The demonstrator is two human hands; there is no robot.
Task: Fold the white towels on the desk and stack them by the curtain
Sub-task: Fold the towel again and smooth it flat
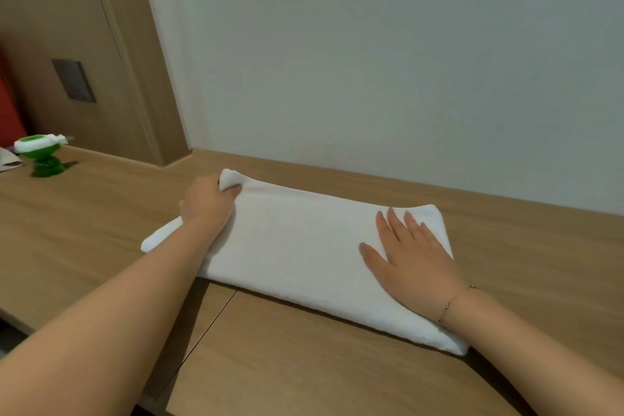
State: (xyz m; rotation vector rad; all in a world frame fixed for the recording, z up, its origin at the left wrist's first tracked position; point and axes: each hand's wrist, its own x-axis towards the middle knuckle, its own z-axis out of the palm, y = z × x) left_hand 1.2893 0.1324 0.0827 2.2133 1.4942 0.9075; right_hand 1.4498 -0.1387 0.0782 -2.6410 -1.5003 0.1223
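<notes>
My left hand (209, 201) has its grip closed on the far left corner of the soft white terry towel (297, 246), fingers curled round the raised corner, while my right hand (408, 253) lies flat and released on the towel's right end, fingers straight, pinning it to the light wooden table (101, 223). The towel lies already folded into a long band, stretched between my two hands and just short of the pale grey wall (371, 61) beyond them. I judge the next fold will carry the corner in my grip across toward my flat hand. The risk is in the layers: my grip seems to hold only the far corner, so the near left corner, lying loose under my forearm, could trail and skew the fold. If my flat hand eases off, the whole band could slide on the smooth wood. Well off to the left of my grip stands a small green and white plastic bottle (42, 154), which a wide swing might knock.
</notes>
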